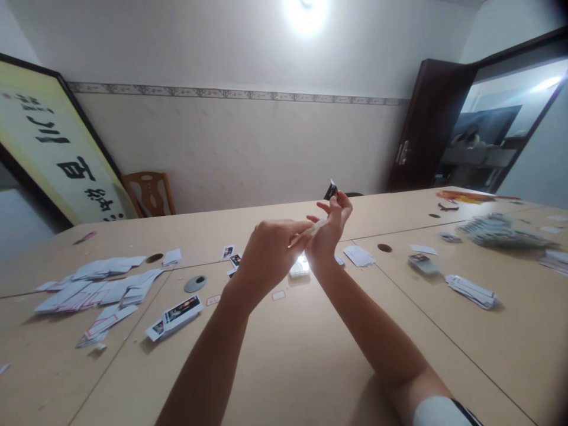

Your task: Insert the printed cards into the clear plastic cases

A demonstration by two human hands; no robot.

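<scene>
Small dark card (331, 190) | pinched by right hand (331, 228), raised over table (288, 355) middle | left hand (270, 254) clenched on pale slip (310, 229) | step: mid-handling, seemingly | next: steady, aligned pinch

White wall (248, 148) with patterned border strip (222, 93), ceiling light (306, 15) glaring, framed calligraphy board (53, 148) leaning left, wooden chair (149, 192), dark open door (426, 124) right, pale wood desk (288, 355).

Card piles (100, 287) litter the table (288, 355); a framed calligraphy panel (53, 148) and wooden chair (149, 192) stand behind.
</scene>
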